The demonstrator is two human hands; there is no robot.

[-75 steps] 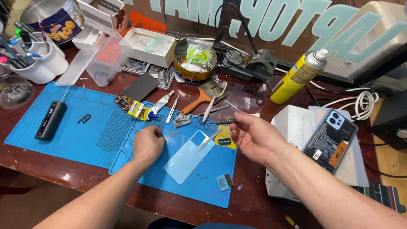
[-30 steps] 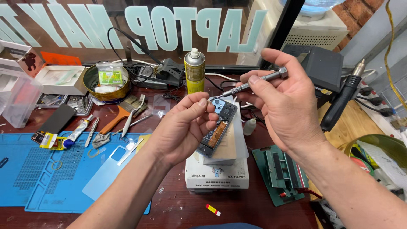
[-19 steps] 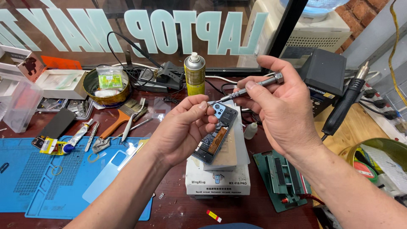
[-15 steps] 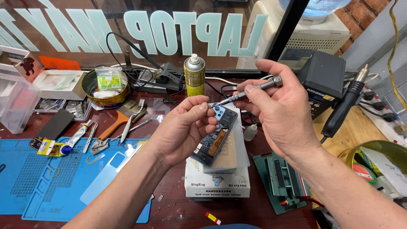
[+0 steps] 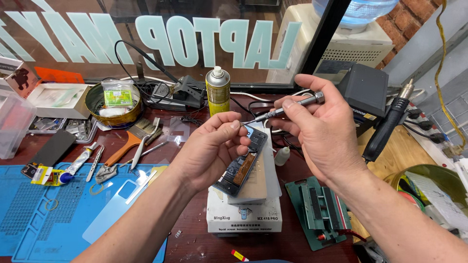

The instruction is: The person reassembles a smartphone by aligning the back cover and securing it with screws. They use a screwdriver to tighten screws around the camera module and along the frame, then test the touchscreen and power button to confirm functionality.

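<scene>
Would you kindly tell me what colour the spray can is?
The spray can is yellow with a white cap, clearest in the head view.

Bright, even daylight, soft shadows, sharp focus, slight edge distortion.

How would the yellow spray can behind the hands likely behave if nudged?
The spray can is tall and narrow and stands upright, so it probably tips easily. Its round body would likely roll once down. It stands apart from the left hand, untouched.

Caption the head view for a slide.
Left hand steadies an opened phone while right hand holds a screwdriver.
</scene>
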